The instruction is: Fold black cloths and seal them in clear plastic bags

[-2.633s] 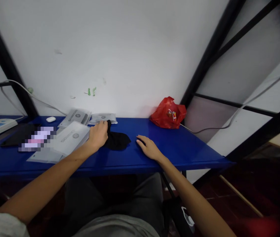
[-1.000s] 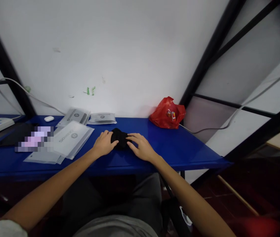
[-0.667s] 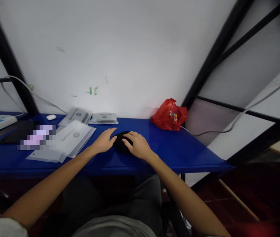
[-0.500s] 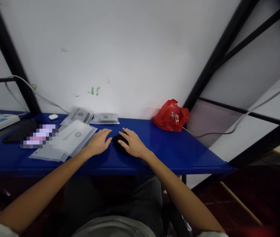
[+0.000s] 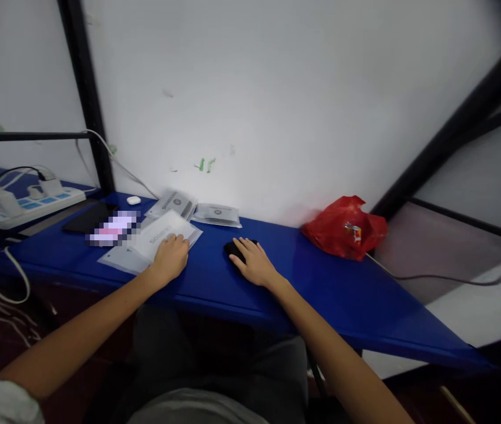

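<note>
My left hand (image 5: 171, 260) lies over the right side of the top frosted plastic bag (image 5: 166, 227) in a loose stack, its fingers curled round the edge. The bag bears grey printed lettering and a round logo. Further right, my right hand (image 5: 256, 264) rests palm down with fingers stretched out over a small flat black item (image 5: 234, 251) on the blue desk. Most of that item is covered by the hand, so its kind cannot be made out.
More frosted bags (image 5: 217, 214) lie by the wall. On the left are a phone (image 5: 115, 228), a black tablet-like slab (image 5: 90, 218), a white earbud case (image 5: 133, 200) and a power strip (image 5: 33, 206) with cables. A red plastic bag (image 5: 342, 227) sits at right, near the black frame.
My left hand has moved left, away from the black item, onto the frosted bags, and its fingers have curled. My right hand stays on the black item. The view has turned left.
</note>
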`<state>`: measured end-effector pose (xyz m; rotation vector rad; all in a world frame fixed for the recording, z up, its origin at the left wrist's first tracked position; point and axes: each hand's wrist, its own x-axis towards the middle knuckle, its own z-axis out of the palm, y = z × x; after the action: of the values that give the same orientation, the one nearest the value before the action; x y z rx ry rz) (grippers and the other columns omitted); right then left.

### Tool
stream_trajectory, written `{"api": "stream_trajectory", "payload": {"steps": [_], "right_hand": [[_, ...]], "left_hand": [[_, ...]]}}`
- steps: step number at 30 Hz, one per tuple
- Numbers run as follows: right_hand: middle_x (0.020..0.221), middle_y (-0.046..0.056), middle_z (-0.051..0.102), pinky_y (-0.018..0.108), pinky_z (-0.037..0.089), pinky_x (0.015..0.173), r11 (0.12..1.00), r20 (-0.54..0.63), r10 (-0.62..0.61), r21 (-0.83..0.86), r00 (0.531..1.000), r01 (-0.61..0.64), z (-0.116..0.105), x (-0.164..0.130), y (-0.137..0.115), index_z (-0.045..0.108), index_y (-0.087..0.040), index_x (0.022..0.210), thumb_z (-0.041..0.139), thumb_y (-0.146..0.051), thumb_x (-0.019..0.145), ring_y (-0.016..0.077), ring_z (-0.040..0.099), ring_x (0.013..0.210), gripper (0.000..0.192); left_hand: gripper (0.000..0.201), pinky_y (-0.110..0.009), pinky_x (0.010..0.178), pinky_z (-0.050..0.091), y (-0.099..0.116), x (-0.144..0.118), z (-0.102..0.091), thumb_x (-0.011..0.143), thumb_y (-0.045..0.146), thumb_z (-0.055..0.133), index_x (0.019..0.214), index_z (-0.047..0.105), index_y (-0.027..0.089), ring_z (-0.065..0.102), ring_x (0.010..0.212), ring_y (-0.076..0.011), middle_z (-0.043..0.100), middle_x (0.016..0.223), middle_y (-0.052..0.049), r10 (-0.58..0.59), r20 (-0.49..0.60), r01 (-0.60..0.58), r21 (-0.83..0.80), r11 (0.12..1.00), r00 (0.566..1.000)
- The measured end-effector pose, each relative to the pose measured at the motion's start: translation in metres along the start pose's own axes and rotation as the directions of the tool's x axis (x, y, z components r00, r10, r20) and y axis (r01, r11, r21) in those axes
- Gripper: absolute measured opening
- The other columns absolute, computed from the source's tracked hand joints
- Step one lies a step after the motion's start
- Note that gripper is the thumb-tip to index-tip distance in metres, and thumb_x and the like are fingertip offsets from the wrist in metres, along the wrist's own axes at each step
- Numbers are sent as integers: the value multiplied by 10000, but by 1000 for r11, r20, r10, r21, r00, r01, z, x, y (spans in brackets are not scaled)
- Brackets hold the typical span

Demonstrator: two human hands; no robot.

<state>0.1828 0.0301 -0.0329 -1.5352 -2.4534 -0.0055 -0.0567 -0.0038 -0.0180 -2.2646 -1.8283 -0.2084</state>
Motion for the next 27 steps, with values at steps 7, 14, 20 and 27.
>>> {"api": "stream_trajectory", "payload": {"steps": [7,14,20,27], "right_hand": [[1431,151,393,535,222,1088,1000,-29,-1,-11,1000,1,3,5,11,376,-168,1386,313,-515,914,297,310,1348,589],[1413,142,423,534,255,1077,993,-67,104,-46,992,-107,-6,-20,42,410,-169,1366,331,-488,914,295,348,1329,559],[1407,146,429,526,258,1083,958,-78,265,-95,961,-272,-22,-65,78,417,-135,1358,364,-465,904,292,364,1319,563],[1360,142,486,460,324,1063,976,-421,90,-143,903,-164,-38,-90,46,504,-137,1272,367,-346,903,263,439,1263,447]], "left_hand": [[272,-329,725,483,-4,0,-3,845,77,404,1003,621,112,552,1020,-268,605,1023,-155,-42,72,42,6,999,997],[297,-346,725,485,38,-15,-19,815,-7,413,1029,591,97,566,1011,-269,616,1039,-162,25,110,-26,2,1000,994],[325,-339,751,468,87,-19,-32,846,-15,324,987,577,131,559,963,-238,605,983,-113,278,-9,-278,4,961,961],[315,-319,706,456,80,7,-32,865,14,297,958,563,156,558,898,-222,579,927,-87,297,-222,-301,16,953,929]]}}
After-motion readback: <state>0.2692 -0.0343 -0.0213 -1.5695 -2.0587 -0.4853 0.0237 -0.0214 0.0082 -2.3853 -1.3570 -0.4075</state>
